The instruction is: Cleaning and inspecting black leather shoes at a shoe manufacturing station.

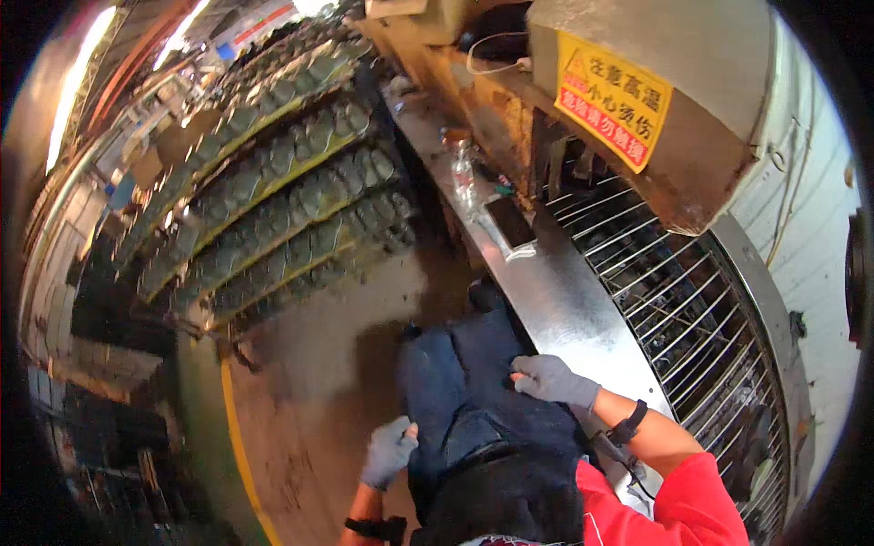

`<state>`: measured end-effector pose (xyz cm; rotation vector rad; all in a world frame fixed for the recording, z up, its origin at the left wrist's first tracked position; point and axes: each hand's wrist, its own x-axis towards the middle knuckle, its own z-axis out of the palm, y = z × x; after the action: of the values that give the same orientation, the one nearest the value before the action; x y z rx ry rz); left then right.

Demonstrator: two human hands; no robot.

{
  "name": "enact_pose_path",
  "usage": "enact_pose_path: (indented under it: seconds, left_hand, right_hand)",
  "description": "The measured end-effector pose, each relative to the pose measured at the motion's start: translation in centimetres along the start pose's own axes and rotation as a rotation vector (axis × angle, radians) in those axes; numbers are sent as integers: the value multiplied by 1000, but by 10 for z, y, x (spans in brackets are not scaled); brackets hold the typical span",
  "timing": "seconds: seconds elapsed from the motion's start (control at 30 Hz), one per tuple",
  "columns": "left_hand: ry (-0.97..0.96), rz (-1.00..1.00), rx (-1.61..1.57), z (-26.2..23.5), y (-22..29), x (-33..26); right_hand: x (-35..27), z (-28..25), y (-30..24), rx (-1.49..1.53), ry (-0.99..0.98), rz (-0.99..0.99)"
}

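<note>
My left hand (pixel 390 452), in a grey glove with bare fingertips, is beside the left leg of my dark blue trousers (pixel 473 382). Its fingers are curled in, and no object shows in them. Over the right thigh, close to the metal ledge, is my right hand (pixel 553 379) in a matching glove. Its fingers are bent and drawn together, with nothing visible between them; the palm is hidden. A black band (pixel 628 423) circles the right wrist, and another black band (pixel 375 528) is on the left forearm.
A steel ledge (pixel 583 314) runs along my right, bearing a dark phone-like slab (pixel 510 224) and a clear bottle (pixel 463 177). Beyond it lies a wire-rod conveyor (pixel 678 309) under a metal housing (pixel 655 55) with a warning label. Racks of grey shoe-shaped pieces (pixel 300 196) stand ahead left.
</note>
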<state>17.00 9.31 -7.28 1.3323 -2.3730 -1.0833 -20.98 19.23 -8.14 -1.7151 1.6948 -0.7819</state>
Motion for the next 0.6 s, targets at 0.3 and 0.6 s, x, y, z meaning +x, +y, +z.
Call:
enact_pose_path:
  seconds: [0.3, 0.6]
  left_hand:
    - [-337, -25, -377, -9, -23, -104]
    - [388, -463, -921, 23, -153, -21]
  right_hand:
    - [-59, -21, -29, 153, -293, -71]
    - [40, 10, 37, 523, 283, 287]
